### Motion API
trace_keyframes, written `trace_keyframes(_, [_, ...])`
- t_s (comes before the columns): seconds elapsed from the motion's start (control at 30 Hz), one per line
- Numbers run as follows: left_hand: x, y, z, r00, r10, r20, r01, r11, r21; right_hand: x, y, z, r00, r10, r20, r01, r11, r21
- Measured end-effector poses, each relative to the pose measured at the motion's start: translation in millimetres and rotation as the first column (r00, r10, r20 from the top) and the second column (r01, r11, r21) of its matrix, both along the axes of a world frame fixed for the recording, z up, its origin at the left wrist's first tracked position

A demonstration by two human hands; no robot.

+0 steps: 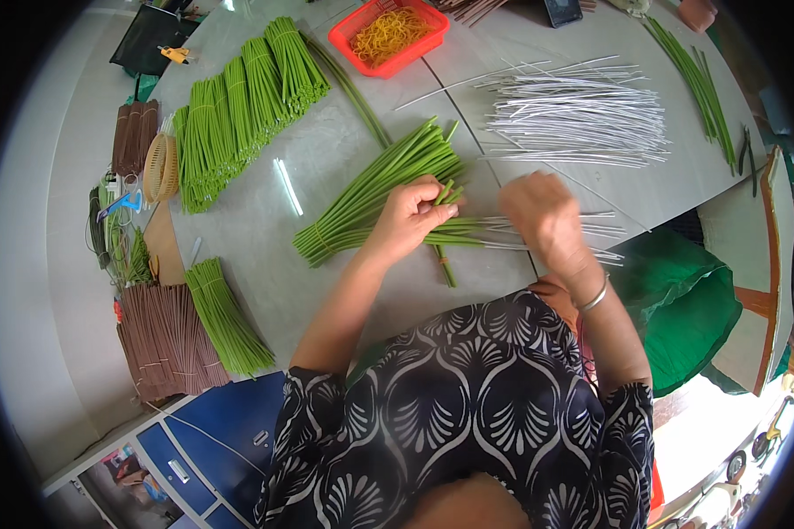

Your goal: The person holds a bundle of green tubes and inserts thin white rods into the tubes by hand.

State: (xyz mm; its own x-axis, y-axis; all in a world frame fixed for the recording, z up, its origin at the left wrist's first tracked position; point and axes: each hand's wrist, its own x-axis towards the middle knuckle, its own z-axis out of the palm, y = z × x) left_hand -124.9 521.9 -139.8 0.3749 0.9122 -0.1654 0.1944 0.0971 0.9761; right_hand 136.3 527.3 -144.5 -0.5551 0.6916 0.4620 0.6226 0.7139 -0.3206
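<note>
My left hand (415, 212) pinches a thin green stem (450, 189) between thumb and fingers, above the table. Beneath it a tied bundle of green stems (353, 198) fans out toward the upper right. Other green stems with white wires (503, 231) coming out of their right ends lie under and beside the hand. To the right, my right hand (543, 220) is closed and slightly blurred; what its fingers hold, if anything, is hidden. Past it lies a loose pile of white wires (582, 119). A short green stem (445, 264) points toward me below the left hand.
Several green bundles (247, 97) stand in a row at the far left. An orange-red basket (342, 37) holds yellow rubber bands. Brown bundles (163, 331) and a green bundle (225, 317) lie at the near left. A green bag (679, 309) hangs at the right edge, near pliers (748, 159).
</note>
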Motion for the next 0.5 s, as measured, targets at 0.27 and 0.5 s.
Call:
trace_keyframes(0.27, [-15,-12,4,0.983,0.094,0.155,-0.061,0.977,-0.202,10,25,-9,0.958,-0.268,0.103,0.255,0.959,0.124])
trace_keyframes(0.5, [-13,-13,10,0.986,0.106,0.132,-0.079,0.977,-0.197,0,11,10,0.988,-0.152,-0.023,0.153,0.957,0.246])
